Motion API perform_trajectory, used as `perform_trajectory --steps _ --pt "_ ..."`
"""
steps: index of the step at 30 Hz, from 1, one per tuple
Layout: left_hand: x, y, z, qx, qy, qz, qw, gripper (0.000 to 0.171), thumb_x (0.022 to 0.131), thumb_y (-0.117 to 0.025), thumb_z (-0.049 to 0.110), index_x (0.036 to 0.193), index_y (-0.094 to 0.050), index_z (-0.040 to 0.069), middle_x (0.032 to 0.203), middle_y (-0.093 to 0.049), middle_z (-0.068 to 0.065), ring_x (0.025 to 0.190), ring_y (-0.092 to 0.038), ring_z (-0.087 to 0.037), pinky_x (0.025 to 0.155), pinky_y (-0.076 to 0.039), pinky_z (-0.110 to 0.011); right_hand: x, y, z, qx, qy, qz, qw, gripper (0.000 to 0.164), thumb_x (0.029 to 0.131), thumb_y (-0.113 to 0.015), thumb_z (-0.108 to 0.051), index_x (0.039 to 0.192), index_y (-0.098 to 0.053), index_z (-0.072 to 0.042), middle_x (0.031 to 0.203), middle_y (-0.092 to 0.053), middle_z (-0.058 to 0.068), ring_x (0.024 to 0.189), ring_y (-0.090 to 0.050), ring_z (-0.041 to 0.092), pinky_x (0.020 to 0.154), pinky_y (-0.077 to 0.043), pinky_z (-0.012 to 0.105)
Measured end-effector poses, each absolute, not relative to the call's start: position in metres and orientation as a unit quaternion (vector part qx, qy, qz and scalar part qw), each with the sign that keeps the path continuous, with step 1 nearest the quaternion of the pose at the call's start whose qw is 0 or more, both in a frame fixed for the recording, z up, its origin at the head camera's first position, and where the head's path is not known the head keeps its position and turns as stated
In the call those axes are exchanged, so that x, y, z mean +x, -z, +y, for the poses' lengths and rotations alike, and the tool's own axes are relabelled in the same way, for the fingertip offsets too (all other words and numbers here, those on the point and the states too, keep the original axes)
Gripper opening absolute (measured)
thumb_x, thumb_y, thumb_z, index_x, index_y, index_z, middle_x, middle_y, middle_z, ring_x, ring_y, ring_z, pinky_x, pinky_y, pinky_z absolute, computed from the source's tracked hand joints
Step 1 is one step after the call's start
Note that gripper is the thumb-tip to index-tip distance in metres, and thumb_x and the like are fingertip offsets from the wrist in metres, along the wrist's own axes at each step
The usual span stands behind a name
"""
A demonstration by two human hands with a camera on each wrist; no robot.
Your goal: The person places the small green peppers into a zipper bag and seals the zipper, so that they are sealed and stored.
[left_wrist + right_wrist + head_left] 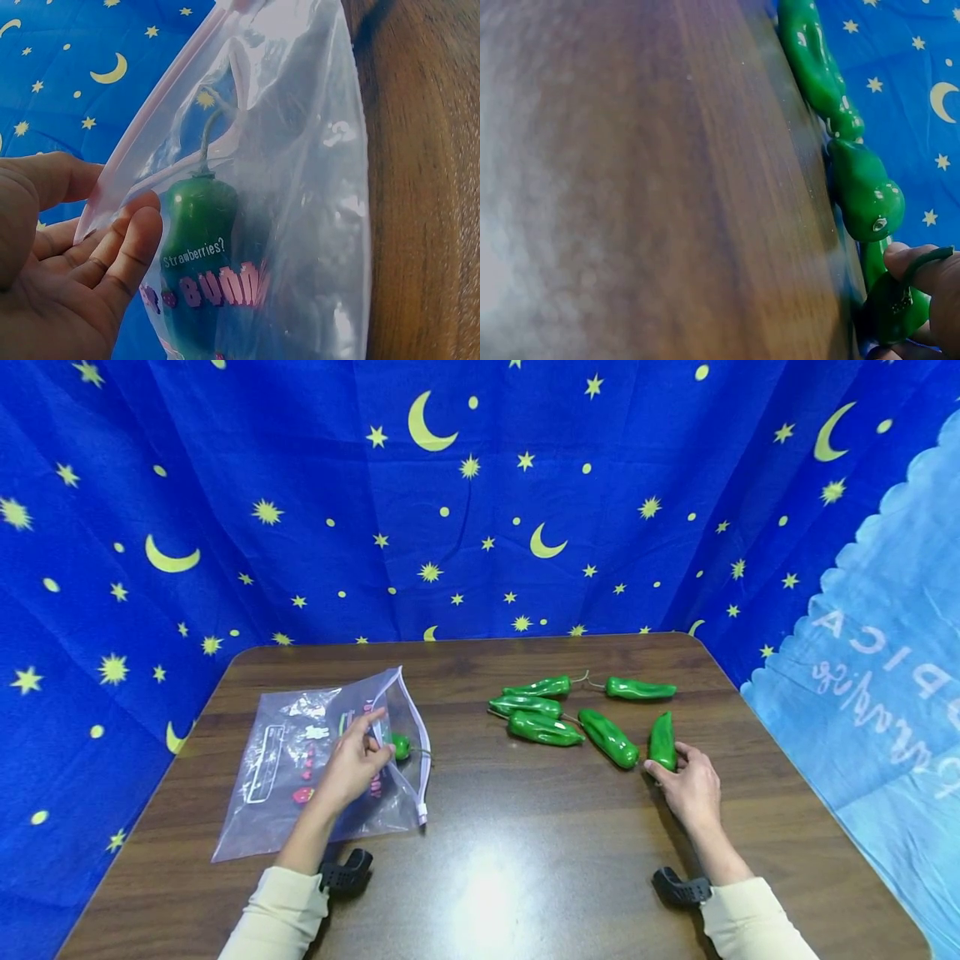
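Note:
A clear plastic zip bag (243, 822) printed with pink and white designs lies on the left, its mouth facing right. My left hand (352, 768) pinches the upper layer at the mouth and lifts it, so the opening gapes. Inside sits one green pepper (199, 214), its stem pointing toward the mouth. On the right, my right hand (693, 781) grips another green pepper (662, 739) near its stem end, with thumb and fingers on either side. In the right wrist view its curved stem (930, 256) shows beside the thumb.
Left of the held pepper lies a slanted green pepper (609, 739). Several more, including a pepper (545, 728) and one farther back (641, 689), lie across the middle of the wooden table (465, 810). A blue star-patterned curtain (495, 493) hangs behind the table.

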State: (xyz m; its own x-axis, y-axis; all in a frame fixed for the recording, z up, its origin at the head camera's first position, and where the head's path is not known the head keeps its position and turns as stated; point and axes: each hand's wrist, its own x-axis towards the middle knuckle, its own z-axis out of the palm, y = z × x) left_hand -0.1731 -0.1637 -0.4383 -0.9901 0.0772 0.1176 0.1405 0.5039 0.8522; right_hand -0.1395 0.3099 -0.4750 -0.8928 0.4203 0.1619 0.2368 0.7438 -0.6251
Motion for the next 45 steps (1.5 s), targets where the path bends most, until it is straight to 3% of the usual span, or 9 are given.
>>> perform_trajectory --steps 20,28,45 --pt "-0.174 0.439 -0.164 -0.065 0.502 -0.862 0.025 0.064 0.082 -0.063 0.000 0.142 -0.038 0.004 0.083 -0.052 -0.010 0.060 -0.047 -0.004 0.047 -0.045 -0.019 -0.135 0.478 0.311 -0.201 -0.328 -0.906 0.177 0.053 0.080 -0.064 -0.018 0.128 -0.054 0.002 0.112 -0.063 0.030 0.104 -0.058 0.045 0.087 -0.043 0.053" --pt "-0.173 0.439 -0.163 -0.066 0.506 -0.859 0.029 0.064 0.082 -0.063 0.000 0.141 -0.038 0.003 0.086 -0.052 -0.011 0.061 -0.047 -0.005 0.048 -0.045 -0.020 -0.136 0.477 0.313 -0.213 -0.338 -0.902 0.165 0.053 0.079 -0.059 -0.012 0.131 -0.052 -0.001 0.122 -0.057 0.031 0.106 -0.054 0.045 0.088 -0.042 0.054" --pt "-0.173 0.437 -0.163 -0.066 0.500 -0.863 0.036 0.063 0.082 -0.063 -0.001 0.140 -0.039 0.003 0.089 -0.051 -0.012 0.061 -0.045 -0.003 0.048 -0.043 -0.018 -0.140 0.461 0.289 -0.142 -0.358 -0.887 0.256 0.048 0.078 -0.056 -0.005 0.125 -0.059 -0.004 0.119 -0.060 0.028 0.104 -0.057 0.043 0.085 -0.043 0.052"
